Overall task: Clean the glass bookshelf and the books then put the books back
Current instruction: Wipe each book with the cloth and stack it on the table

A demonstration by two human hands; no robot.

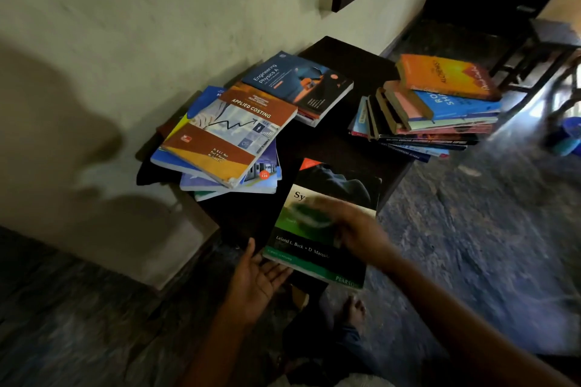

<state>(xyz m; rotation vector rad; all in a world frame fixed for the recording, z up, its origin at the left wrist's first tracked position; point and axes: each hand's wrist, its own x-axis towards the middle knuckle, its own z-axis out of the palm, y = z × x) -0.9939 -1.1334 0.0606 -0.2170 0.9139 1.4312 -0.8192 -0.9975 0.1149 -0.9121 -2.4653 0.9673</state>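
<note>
Wiping cover of black Pearson book (317,254), resting tilted at near edge of dark table (342,53), other books (232,135) piled behind. Doing it well: sweeping edge to edge, pressing lightly, keeping book propped steady. Left hand (261,280) lying spread, palm up, fingers supporting book's lower corner. Right hand (358,229) blurring, seemingly gripping green cloth (311,214) against cover

Left hand (257,280) supports book (338,181); right hand (358,229) holds green cloth (309,214) (blurred) on cover
</note>
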